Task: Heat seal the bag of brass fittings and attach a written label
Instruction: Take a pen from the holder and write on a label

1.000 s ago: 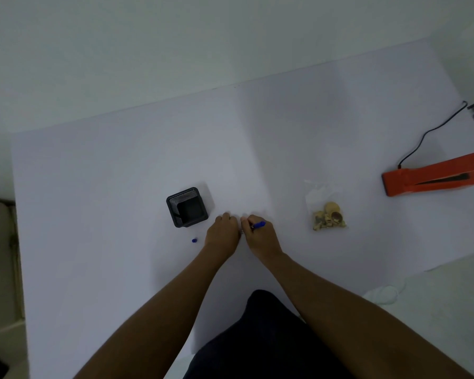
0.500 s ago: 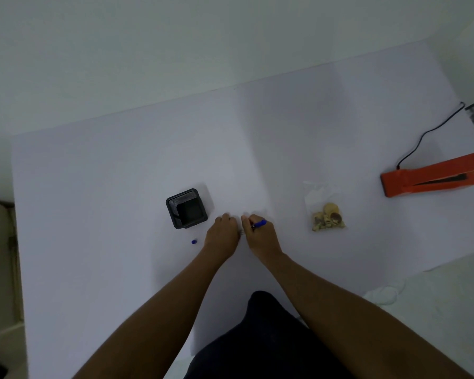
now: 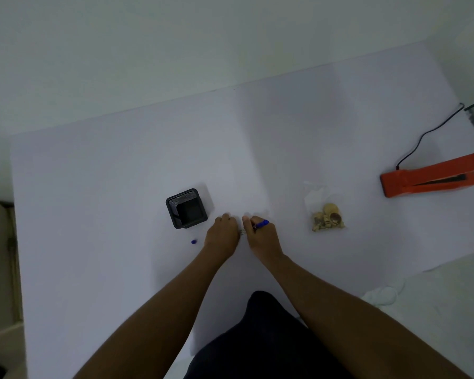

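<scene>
A dark garment (image 3: 260,340) sits nearest, at the edge of the white table (image 3: 121,269). The left hand (image 3: 221,236) is curled with knuckles up, its grip hidden; the right hand (image 3: 262,239) pinches a blue pen (image 3: 261,224). A pen cap (image 3: 193,241) and a black mesh holder (image 3: 187,208) lie left. Right lies the clear bag of brass fittings (image 3: 326,214), then the orange heat sealer (image 3: 433,179) with its black cord (image 3: 427,132). A pale wall (image 3: 203,45) stands behind.

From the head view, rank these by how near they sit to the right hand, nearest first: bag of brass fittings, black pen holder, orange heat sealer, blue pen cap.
Measured from the right hand, which grips the blue pen:
1. Pen cap and black pen holder, both left beyond the left hand; too close to call.
2. Bag of brass fittings, to the right.
3. Orange heat sealer, far right.
</scene>
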